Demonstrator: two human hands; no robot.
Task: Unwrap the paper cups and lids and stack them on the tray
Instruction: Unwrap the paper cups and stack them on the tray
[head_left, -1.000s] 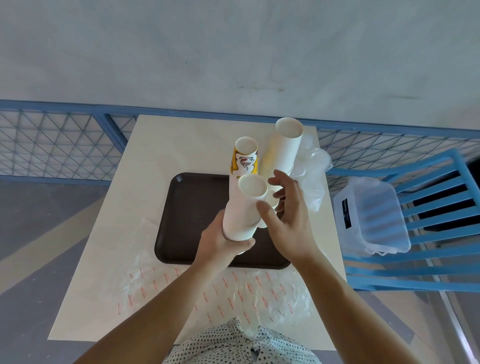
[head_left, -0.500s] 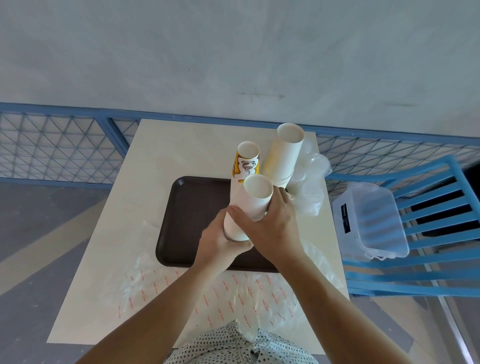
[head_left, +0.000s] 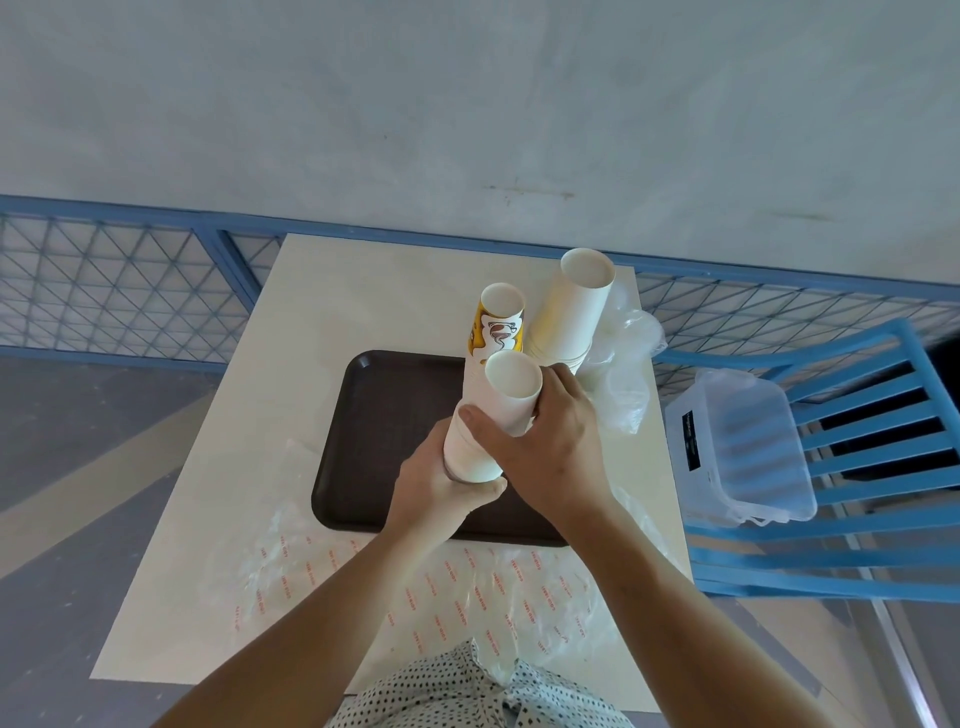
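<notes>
Leaning plain white cup stack (head_left: 511, 389), open-mouthed

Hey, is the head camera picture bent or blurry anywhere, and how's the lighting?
Head view: wide-angle stretch splays the chair and table edges; light soft and even, shadows faint; cup stack looks sharp; no glare on the tray.

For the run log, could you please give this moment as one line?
left hand: grips cup stack low | right hand: grips it high | stack: over tray

both hands grip white cup stack (head_left: 491, 415) | above brown tray (head_left: 384, 431) | 2 stacks behind
</notes>
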